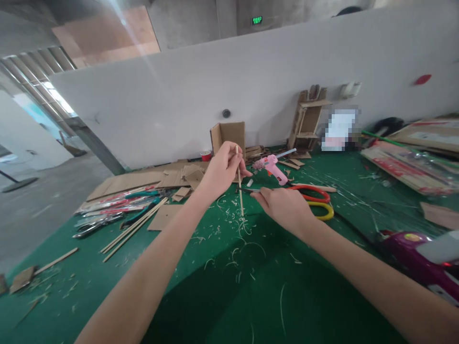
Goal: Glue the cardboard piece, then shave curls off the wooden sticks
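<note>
My left hand [225, 167] is closed around the upper part of a thin wooden stick [241, 203], which points down toward the table, slightly tilted. Closed too is my right hand [287, 208], gripping a pair of scissors [315, 193] near the blades. Red and yellow loops stick out behind that hand, while a dark metal blade [247, 191] reaches from its fingers to the side of the stick. Curled wood shavings [244, 227] are scattered below. Just beyond the right hand lies a pink glue gun [275, 169] with a glue stick in its back.
Left are loose sticks [134, 229], teal-handled pliers [141, 212], plastic-wrapped packs and cardboard pieces [165, 217]. A folded cardboard piece [233, 131] and a cardboard structure [308, 119] stand by the white partition [172, 105]. At right are a purple device [412, 253] and a dark cable.
</note>
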{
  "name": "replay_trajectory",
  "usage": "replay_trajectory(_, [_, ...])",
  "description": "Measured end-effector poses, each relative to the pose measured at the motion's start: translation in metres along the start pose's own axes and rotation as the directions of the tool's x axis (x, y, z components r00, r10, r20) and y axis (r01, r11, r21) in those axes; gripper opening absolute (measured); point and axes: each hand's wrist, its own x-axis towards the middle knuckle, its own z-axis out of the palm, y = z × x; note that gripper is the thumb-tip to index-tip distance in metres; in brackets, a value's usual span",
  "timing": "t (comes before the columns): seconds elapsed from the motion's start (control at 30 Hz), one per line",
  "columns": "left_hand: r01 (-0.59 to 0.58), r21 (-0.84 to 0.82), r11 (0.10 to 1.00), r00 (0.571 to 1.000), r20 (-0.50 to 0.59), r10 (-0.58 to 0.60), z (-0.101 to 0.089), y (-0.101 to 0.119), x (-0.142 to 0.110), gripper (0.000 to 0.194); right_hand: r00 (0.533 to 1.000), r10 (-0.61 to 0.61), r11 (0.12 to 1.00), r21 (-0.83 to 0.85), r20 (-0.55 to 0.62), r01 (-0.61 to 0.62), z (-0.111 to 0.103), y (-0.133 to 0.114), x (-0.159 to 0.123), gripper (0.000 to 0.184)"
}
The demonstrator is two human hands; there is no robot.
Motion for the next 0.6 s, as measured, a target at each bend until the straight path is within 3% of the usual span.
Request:
replay_trajectory(0.13, [0.033, -0.024, 0.999, 0.999, -0.016, -0.033, -0.001, 0.002, 0.000, 0.002, 0.984, -0.143, 0.990, 0.021, 0.111, 0.141, 0.008, -0.004, -0.010, 0.048])
replay_trajectory(0.2, [0.029, -0.012, 1.000, 1.000, -0.003, -0.029, -0.001, 0.003, 0.000, 0.002, 0.981, -0.166, 0.986, 0.014, 0.099, 0.165, 0.007, -0.005, -0.010, 0.047])
replay_trajectory(0.33, [0.018, 0.042, 0.999, 1.000, 0.007, -0.018, 0.002, 0.002, 0.001, 0.003, 0.999, -0.040, 0.999, -0.024, -0.037, 0.039, -0.004, -0.007, 0.001, 0.051])
replay_trajectory(0.4, [0.022, 0.062, 0.998, 1.000, -0.004, -0.022, 0.002, 0.002, 0.001, 0.003, 0.999, -0.006, 1.000, -0.012, -0.040, 0.005, -0.005, -0.007, 0.004, 0.052])
replay_trajectory(0.6, [0.039, 0.040, 0.998, 0.999, -0.034, -0.038, 0.001, 0.004, -0.001, 0.004, 0.980, -0.142, 0.989, -0.007, 0.142, 0.144, 0.000, -0.010, -0.007, 0.046])
